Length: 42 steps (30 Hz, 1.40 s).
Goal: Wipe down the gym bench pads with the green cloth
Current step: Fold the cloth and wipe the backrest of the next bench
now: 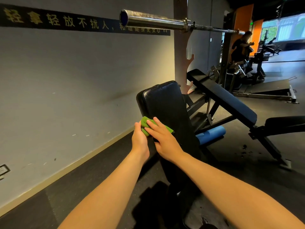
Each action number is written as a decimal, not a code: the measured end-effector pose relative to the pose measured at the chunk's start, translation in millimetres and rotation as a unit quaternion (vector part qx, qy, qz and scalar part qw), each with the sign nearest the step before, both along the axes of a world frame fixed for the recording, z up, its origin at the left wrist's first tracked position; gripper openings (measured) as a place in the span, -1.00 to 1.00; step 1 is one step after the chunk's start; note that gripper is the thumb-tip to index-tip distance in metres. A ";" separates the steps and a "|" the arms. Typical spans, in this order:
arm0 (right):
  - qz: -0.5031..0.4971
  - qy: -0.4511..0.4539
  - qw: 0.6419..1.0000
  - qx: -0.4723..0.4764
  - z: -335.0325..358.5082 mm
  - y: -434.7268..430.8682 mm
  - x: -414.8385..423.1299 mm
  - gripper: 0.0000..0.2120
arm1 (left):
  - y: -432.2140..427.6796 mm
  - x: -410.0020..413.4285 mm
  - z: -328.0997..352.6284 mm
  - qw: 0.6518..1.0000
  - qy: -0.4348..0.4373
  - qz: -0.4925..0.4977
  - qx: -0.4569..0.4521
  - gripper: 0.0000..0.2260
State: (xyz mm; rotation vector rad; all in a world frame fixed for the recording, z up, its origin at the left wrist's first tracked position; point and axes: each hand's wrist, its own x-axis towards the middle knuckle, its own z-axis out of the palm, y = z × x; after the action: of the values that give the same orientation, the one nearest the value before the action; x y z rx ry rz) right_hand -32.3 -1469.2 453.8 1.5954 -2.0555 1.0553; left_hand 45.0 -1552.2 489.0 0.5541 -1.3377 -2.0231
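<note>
Cloth (pixel 145 126), bright green with a nubby, towel-like surface, lies bunched and folded against the left edge of the upright bench pad (pixel 165 104), roughly halfway down its visible length. One thin corner of it trails out to the right, under the heel of the right hand (pixel 162 139), and shows as a narrow green strip against the black. The pad is black, padded vinyl with a fine grain and a rounded top. Light glances off its upper part, so it looks glossy there.

The right hand lies flat over the cloth, fingers straight and close together, pressing it onto the face of the pad. The left hand (pixel 139 140) meets the cloth from the pad's left side, thumb upward and touching the green fabric. Its fingers are hidden behind the cloth and pad, so I cannot tell whether it grips the cloth or only steadies it.

Overhead, a chrome barbell (pixel 156 19) rests on a rack. To the right stand a second inclined bench (pixel 222 98) and, on the dark floor beneath it, a blue foam roller (pixel 212 133). A grey wall (pixel 74 88) with gold lettering on a dark banner runs along the left. Another person (pixel 240 46) sits far back.
</note>
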 end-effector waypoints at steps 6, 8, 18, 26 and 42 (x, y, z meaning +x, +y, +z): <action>-0.076 -0.219 0.951 -0.204 48.2 -3.3 -25.1 -0.50 | -1.4 -7.1 -9.9 0.987 -0.074 0.000 -0.142 -0.50; -0.130 -0.325 0.912 -0.214 44.1 -8.8 -28.5 -0.55 | -0.6 -6.1 -12.1 0.980 -0.087 -0.002 -0.180 -0.43; -0.090 -0.319 0.931 -0.153 -32.4 2.3 30.6 -0.56 | 11.7 -12.4 -31.0 0.975 -0.074 0.037 -0.204 -0.50; -0.135 -0.241 0.955 -0.109 -29.4 8.8 -17.9 -0.51 | 20.5 -24.2 -35.9 0.965 -0.090 0.071 -0.238 -0.47; -0.086 -0.286 0.951 -0.076 -36.1 41.8 -77.0 -0.39 | 62.4 -73.7 -61.9 0.915 -0.133 0.249 -0.289 -0.22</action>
State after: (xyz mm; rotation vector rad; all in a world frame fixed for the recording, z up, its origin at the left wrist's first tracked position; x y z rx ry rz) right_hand -109.2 -1427.4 417.7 1.0880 -2.3306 1.7120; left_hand -28.6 -1489.8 427.1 0.8040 -1.6565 -1.0978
